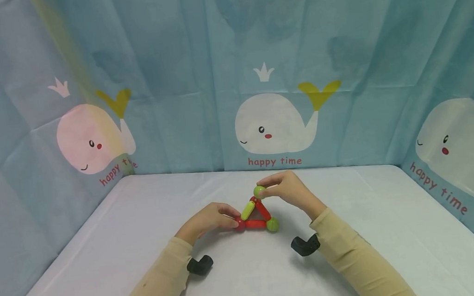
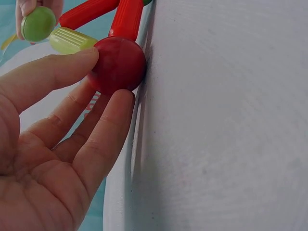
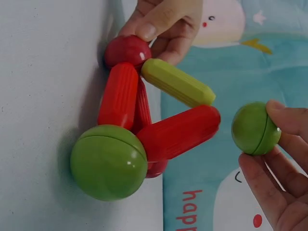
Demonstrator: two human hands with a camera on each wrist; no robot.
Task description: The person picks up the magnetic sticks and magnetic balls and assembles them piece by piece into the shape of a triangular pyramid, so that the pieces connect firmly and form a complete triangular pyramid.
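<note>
A small frame of ribbed rods and balls stands mid-table. My left hand (image 1: 213, 217) pinches its red ball (image 2: 120, 65) between thumb and fingers, low at the tabletop. From that ball a lower red rod (image 3: 118, 96) runs to a green ball (image 3: 109, 163) on the table. A yellow-green rod (image 3: 178, 83) and an upper red rod (image 3: 182, 132) slant up and lean toward each other. Another red ball (image 3: 156, 169) is mostly hidden behind. My right hand (image 1: 288, 190) pinches a loose green ball (image 3: 256, 128), a small gap away from the upper rod ends.
The white tabletop (image 1: 349, 195) spreads around the frame. Behind and at the sides hangs a blue curtain (image 1: 176, 125) with whale prints. Each wrist carries a black camera mount, on the left sleeve (image 1: 200, 265) and the right sleeve (image 1: 305, 245).
</note>
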